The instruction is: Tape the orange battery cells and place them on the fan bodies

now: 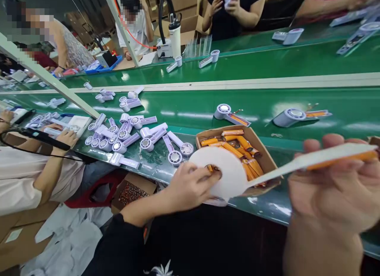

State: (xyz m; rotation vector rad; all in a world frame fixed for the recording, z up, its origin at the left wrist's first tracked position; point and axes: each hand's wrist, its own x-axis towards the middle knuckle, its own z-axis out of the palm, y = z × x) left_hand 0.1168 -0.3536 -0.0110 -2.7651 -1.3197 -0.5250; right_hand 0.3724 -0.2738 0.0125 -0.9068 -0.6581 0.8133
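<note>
My left hand (pixel 190 185) grips a roll of white tape (pixel 230 159), its fingers closed at the roll's core. A strip of tape (pixel 276 174) runs from the roll, stretched up to the right. It lies along an orange-wrapped battery (pixel 341 160), which my right hand (pixel 329 189) holds between thumb and fingers. Behind the roll stands an open cardboard box (pixel 265 149) with several orange batteries (pixel 243 143) in it. The roll hides part of the box.
Several pale purple handheld fans (pixel 130 137) lie on the green bench to the left. Two fans with orange batteries in their handles, one nearer (pixel 224 112) and one farther right (pixel 291 117), rest on the green belt. Co-workers sit left and across; a slanting post (pixel 59 82) crosses the left.
</note>
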